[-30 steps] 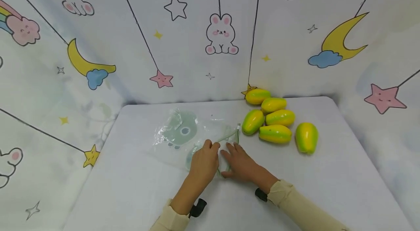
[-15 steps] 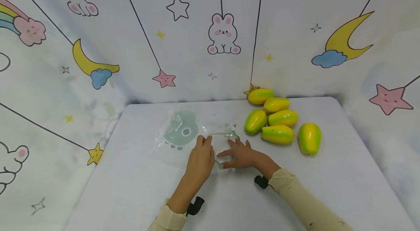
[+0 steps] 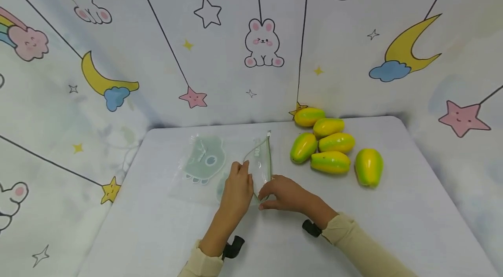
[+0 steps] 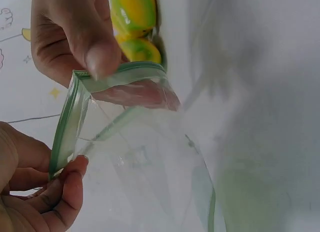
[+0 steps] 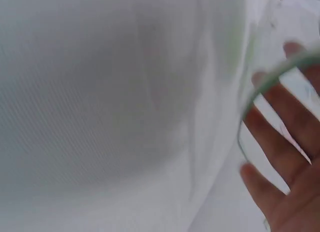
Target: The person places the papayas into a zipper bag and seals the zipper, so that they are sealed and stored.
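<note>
A clear zip bag point(image 3: 206, 159) with a pale green printed figure lies on the white table, its green-edged mouth spread between both hands. My left hand point(image 3: 237, 189) pinches one side of the bag's rim; the left wrist view shows its fingertips point(image 4: 75, 172) on the green zip strip. Opposite it, my right hand point(image 3: 287, 194) is at the mouth's other side, thumb and fingers apart. In the right wrist view its fingers point(image 5: 275, 142) are extended, with the blurred green rim crossing them. Whether they are inside the bag is hard to tell.
Several glossy yellow-green papayas point(image 3: 330, 162) lie at the back right of the table, one of them point(image 3: 368, 167) apart to the right. A wall cloth with cartoon drawings point(image 3: 228, 63) rises behind the table point(image 3: 149, 224).
The bag and its mouth have shifted left, and the mouth now stands taller and narrower. My right hand has moved left, its fingers nearer the left hand. The papayas stay put.
</note>
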Motion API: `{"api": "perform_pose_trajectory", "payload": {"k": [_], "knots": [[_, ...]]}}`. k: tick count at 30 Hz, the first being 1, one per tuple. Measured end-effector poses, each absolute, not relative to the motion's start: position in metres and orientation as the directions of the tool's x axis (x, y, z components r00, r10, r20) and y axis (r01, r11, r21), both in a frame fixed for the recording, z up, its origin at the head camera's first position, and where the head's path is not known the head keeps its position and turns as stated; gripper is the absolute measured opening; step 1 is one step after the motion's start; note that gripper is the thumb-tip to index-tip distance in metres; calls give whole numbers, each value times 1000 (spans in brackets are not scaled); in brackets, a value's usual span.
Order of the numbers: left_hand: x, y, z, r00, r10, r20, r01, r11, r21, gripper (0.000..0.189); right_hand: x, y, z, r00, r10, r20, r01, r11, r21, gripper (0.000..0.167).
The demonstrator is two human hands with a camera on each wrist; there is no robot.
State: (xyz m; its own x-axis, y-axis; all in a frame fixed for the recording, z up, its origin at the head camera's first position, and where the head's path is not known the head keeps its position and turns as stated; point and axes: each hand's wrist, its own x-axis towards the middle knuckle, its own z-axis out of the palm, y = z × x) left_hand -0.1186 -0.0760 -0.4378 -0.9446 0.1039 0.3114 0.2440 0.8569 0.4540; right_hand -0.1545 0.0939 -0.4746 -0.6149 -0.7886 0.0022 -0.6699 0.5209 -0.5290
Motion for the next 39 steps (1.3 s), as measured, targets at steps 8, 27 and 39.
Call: {"api": "perform_pose_trajectory", "payload": {"k": [8, 27, 39], "knots": [[-113, -79, -446, -880, 110, 462, 330, 841, 428, 24, -145, 86, -485, -697, -701, 151, -656, 540, -527, 29], [-98, -73, -454, -874, 291, 389, 429, 838, 338, 24, -149, 91, -482, -897, -421, 133, -363, 531, -765, 42], [-111, -74, -457, -868, 223, 444, 398, 847, 352, 11, -143, 83, -487, -863, -472, 179, -435, 517, -737, 23]]}}
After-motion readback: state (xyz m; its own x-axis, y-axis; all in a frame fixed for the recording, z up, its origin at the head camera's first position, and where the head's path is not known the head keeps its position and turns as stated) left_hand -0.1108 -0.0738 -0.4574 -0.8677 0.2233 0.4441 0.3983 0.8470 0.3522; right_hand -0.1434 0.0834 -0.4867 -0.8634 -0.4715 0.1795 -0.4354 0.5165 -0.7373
